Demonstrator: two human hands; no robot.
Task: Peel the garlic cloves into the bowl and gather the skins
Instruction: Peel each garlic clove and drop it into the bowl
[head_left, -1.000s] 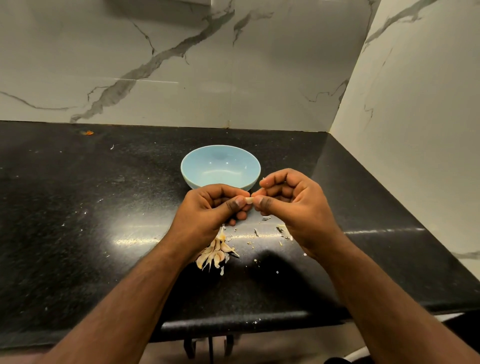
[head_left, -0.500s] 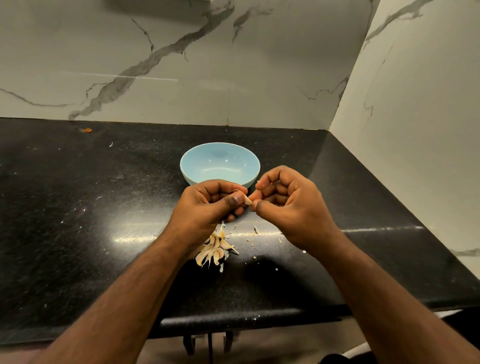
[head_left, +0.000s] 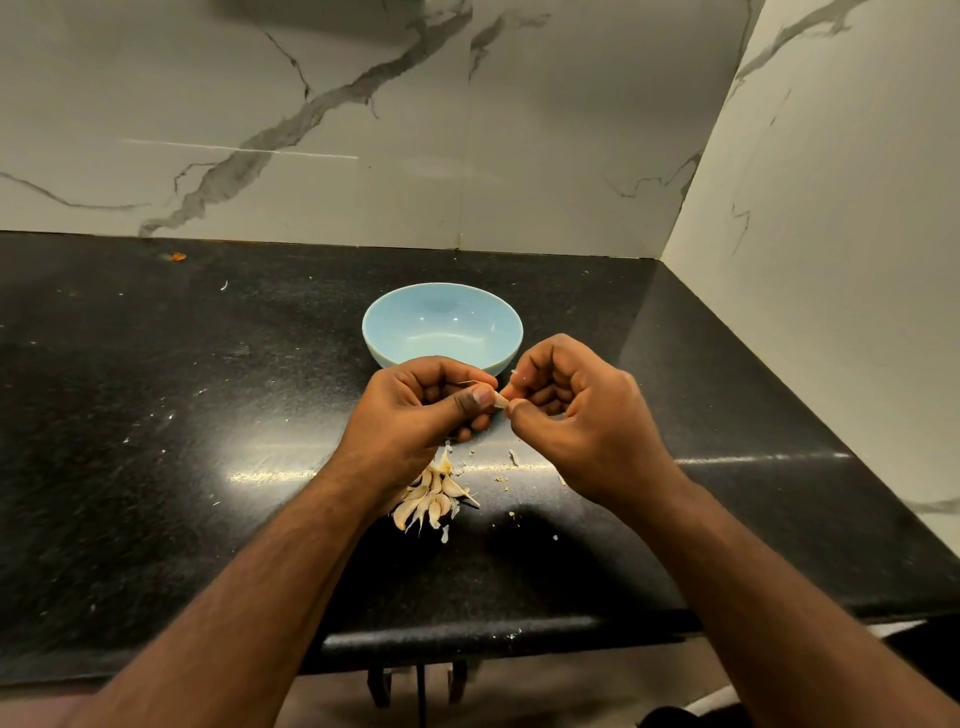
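One garlic clove (head_left: 500, 399) sits pinched between our left hand (head_left: 423, 410) and right hand (head_left: 576, 415), each grip clamped on it just before the bowl (head_left: 395, 332), which looks empty. We judge it small, light and firm, its skin papery and brittle; best nipped at the tip. The unpeeled cloves (head_left: 428, 499) lie on the table (head_left: 156, 415) under our left wrist. Compared with a second ago, our hands sit slightly closer to the bowl

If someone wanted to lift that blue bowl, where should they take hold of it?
Probably by the rim of the blue bowl on its right side, thumb inside and fingers outside. It stands upright and looks empty, and both hands, the left hand and right hand, crowd its near edge.
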